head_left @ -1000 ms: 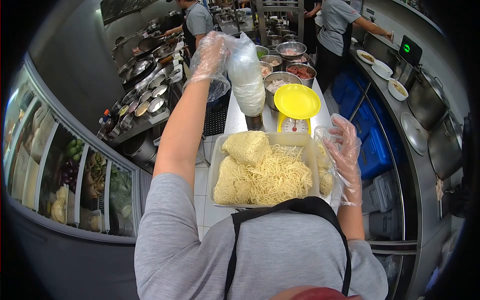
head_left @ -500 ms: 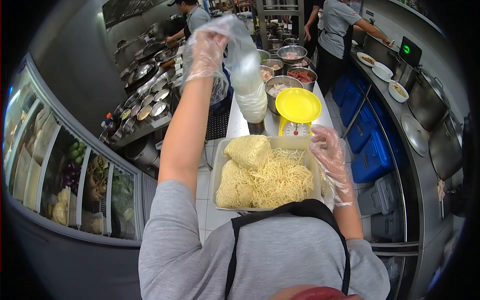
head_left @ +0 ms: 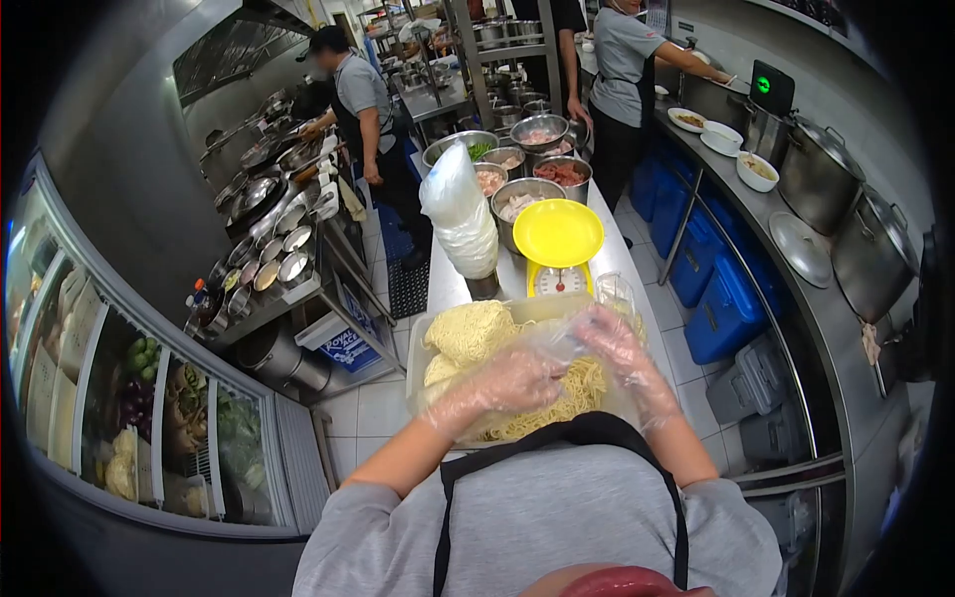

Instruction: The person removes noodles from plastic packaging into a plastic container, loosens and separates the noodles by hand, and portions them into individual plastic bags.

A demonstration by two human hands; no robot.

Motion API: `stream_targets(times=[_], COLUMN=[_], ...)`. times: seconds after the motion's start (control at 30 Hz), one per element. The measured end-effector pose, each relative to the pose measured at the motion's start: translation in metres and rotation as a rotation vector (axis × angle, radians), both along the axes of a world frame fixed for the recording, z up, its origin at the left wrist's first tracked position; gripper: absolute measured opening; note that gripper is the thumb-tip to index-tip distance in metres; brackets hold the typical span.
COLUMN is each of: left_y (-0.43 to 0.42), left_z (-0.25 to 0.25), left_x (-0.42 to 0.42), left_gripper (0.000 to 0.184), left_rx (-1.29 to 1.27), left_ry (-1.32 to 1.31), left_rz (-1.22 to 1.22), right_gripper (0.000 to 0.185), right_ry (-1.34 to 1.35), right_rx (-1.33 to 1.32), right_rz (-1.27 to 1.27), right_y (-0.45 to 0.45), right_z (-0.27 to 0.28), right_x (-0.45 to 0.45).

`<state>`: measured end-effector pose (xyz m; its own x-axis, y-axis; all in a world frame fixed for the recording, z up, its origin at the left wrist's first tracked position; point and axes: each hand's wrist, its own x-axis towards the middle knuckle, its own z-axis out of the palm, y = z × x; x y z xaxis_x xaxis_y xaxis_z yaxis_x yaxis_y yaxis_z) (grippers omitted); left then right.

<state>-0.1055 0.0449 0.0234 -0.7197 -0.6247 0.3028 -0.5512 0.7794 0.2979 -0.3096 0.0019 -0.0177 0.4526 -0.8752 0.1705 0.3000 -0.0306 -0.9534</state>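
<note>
Both my hands wear clear plastic gloves and are over a clear plastic tub [head_left: 417, 396] of yellow noodles [head_left: 532, 423]. My left hand [head_left: 512, 381] is closed on a thin clear plastic bag [head_left: 553, 343]. On the bag's other side, my right hand [head_left: 619, 343] has its fingers pinched together on its edge. Compact noodle bundles [head_left: 470, 332] sit at the tub's back left. Behind the tub stands a tall stack of clear plastic bags [head_left: 466, 224] on a dark holder. Beside it is a yellow kitchen scale [head_left: 558, 235] with a round pan.
Steel bowls of meat [head_left: 562, 173] and greens [head_left: 480, 151] crowd the table's far part. A glass-door fridge [head_left: 149, 398] stands left. Blue bins [head_left: 731, 303] sit under the right counter, which carries pots [head_left: 818, 169] and white bowls. Co-workers [head_left: 363, 109] stand at the stove and counter.
My left hand has come down from high beside the bag stack to the tub, bringing a plastic bag. My right hand has moved left to meet it. The view has shifted slightly.
</note>
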Motion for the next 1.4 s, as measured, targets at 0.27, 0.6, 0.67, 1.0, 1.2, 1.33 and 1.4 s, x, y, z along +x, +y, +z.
stream_targets(times=[0.27,0.6,0.67,1.0,1.2,1.33,1.4], left_y=[0.024,0.04,0.055,0.049,0.062,0.062,0.064], left_z=[-0.025,-0.012,0.009,-0.048,-0.079,-0.082,-0.084], left_x=[0.002,0.018,0.012,0.066,0.076,0.067,0.064], left_gripper=[0.032,0.022,0.014,0.066,0.064,0.064,0.064], left_rx=[0.561,-0.419,-0.257,-0.12,0.007,-0.047,-0.034], left_ry=[1.002,0.527,0.302,0.459,0.556,0.586,0.597], left_rz=[0.444,0.455,0.265,0.719,0.815,0.729,0.731], right_gripper=[0.021,0.016,0.016,0.033,0.047,0.053,0.06], right_ry=[0.408,0.43,0.415,1.025,1.074,0.974,1.219], right_rx=[-0.63,-0.685,-0.675,-0.865,-0.686,-0.657,-0.685], right_rz=[-0.053,-0.547,-0.534,0.152,0.194,0.188,0.332], right_y=[0.035,0.007,0.005,0.042,0.009,0.0,0.017], right_z=[0.037,0.026,0.025,-0.008,-0.04,0.001,0.038], right_x=[0.017,0.003,-0.001,0.027,0.029,0.023,0.032])
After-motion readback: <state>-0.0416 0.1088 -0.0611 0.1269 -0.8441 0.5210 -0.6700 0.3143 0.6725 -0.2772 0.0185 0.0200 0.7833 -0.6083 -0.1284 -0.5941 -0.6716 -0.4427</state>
